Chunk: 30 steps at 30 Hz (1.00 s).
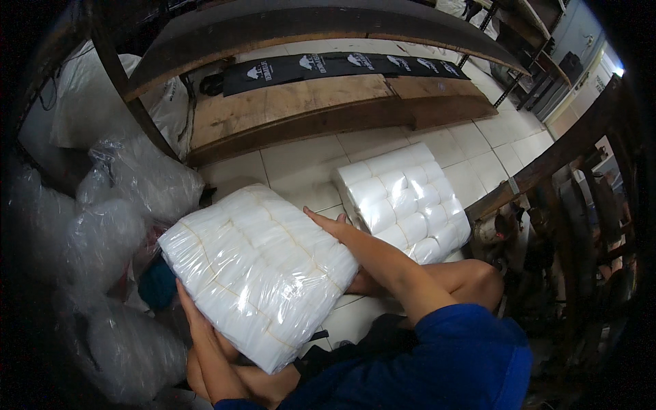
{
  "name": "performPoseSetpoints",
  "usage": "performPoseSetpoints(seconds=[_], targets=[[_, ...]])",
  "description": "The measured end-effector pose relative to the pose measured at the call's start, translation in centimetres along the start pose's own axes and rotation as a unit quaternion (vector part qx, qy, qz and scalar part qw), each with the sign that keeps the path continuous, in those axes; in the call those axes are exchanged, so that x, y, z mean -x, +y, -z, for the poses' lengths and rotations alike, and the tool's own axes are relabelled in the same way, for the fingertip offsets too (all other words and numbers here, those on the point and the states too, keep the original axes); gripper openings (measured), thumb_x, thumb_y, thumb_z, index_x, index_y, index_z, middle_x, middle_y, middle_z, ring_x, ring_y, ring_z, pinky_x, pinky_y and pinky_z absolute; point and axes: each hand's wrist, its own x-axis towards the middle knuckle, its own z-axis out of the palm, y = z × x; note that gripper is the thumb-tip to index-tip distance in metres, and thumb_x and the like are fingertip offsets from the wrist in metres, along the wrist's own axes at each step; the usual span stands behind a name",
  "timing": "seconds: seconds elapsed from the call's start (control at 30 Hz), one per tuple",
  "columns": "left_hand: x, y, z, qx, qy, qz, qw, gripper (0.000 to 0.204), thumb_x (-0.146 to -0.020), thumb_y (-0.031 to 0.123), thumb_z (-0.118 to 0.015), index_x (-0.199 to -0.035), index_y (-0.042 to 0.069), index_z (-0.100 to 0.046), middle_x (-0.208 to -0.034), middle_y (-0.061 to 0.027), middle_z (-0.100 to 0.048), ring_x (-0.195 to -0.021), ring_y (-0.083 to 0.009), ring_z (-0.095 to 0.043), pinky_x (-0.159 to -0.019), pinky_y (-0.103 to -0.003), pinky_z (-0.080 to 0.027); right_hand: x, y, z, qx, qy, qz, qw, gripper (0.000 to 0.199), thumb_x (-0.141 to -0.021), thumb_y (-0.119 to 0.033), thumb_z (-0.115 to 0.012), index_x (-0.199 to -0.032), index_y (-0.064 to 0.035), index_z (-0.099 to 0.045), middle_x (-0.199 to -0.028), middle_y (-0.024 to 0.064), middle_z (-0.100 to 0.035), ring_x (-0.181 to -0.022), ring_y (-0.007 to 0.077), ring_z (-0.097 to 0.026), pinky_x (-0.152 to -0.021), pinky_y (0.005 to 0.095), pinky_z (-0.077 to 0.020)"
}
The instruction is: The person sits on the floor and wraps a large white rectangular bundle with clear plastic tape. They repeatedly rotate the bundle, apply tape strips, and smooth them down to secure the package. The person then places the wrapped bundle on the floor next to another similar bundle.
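A big, flat white pack (253,273) wrapped in glossy clear plastic, crossed by thin yellowish bands, lies tilted over my lap. My left hand (191,304) holds its left side, with the fingers partly hidden beneath. On the far right edge, my right hand (329,224) grips the wrap, its thumb raised and its fingers along the side. What fills this pack is hard to make out. Just to the right, a second clear-wrapped pack of white rolls (403,198) stands on the tiled floor beside my bent leg.
Bulging clear plastic bags (102,232) crowd the left side, with a large white sack (92,96) behind. Ahead stands a shelf with a dark upper board (328,26) and a wooden lower board (301,102) bearing black printed material (342,66). A dark wooden rack (567,150) rises at right.
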Motion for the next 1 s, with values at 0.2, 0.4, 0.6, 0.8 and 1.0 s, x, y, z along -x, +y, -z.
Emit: performPoseSetpoints(seconds=[0.2, 0.4, 0.6, 0.8, 1.0], targets=[[0.3, 0.5, 0.1, 0.002, 0.012, 0.013, 1.0, 0.066, -0.094, 0.057, -0.041, -0.139, 0.009, -0.044, -0.137, -0.0133, -0.049, -0.12, -0.0289, -0.051, -0.1, -0.039, -0.044, 2.3, 0.1, -1.3, -0.016, 0.005, 0.026, 1.0, 0.081, -0.091, -0.068, -0.035, -0.139, -0.0038, -0.044, -0.134, 0.0208, -0.05, -0.127, 0.0283, -0.044, -0.106, 0.0391, -0.0319], [4.3, 0.7, -2.7, 0.027, -0.021, 0.011, 0.999, 0.066, -0.094, 0.058, -0.04, -0.139, 0.009, -0.042, -0.138, -0.0128, -0.048, -0.121, -0.0283, -0.051, -0.101, -0.039, -0.043, 8.9, -2.4, -1.8, -0.015, 0.03, 0.082, 0.996, 0.08, -0.091, -0.067, -0.037, -0.138, -0.0032, -0.045, -0.132, 0.0212, -0.052, -0.124, 0.0282, -0.047, -0.104, 0.039, -0.0356], [5.2, 1.3, -10.1, 0.049, -0.141, -0.02, 0.989, 0.067, -0.094, 0.058, -0.04, -0.14, 0.009, -0.042, -0.139, -0.0125, -0.047, -0.121, -0.028, -0.051, -0.101, -0.039, -0.043, 19.0, -6.4, 0.4, 0.02, 0.085, 0.165, 0.982, 0.079, -0.091, -0.067, -0.038, -0.137, -0.0026, -0.046, -0.13, 0.0216, -0.053, -0.122, 0.028, -0.05, -0.102, 0.0389, -0.0392], [4.1, -1.4, -19.4, 0.101, -0.235, -0.008, 0.967, 0.067, -0.095, 0.058, -0.039, -0.14, 0.009, -0.041, -0.139, -0.0122, -0.047, -0.121, -0.0278, -0.051, -0.102, -0.039, -0.043, 31.9, -12.2, 5.7, 0.075, 0.239, 0.232, 0.94, 0.078, -0.091, -0.066, -0.04, -0.136, -0.002, -0.047, -0.128, 0.022, -0.054, -0.119, 0.0279, -0.054, -0.1, 0.0388, -0.0429], [1.8, -10.9, -28.1, 0.15, -0.277, 0.048, 0.948, 0.067, -0.095, 0.058, -0.039, -0.141, 0.009, -0.04, -0.14, -0.0119, -0.046, -0.121, -0.0275, -0.051, -0.102, -0.039, -0.042, 39.3, -12.5, 12.4, 0.113, 0.363, 0.193, 0.904, 0.08, -0.088, -0.069, -0.046, -0.135, -0.0047, -0.049, -0.125, 0.0169, -0.058, -0.111, 0.0255, -0.059, -0.096, 0.0376, -0.046]])
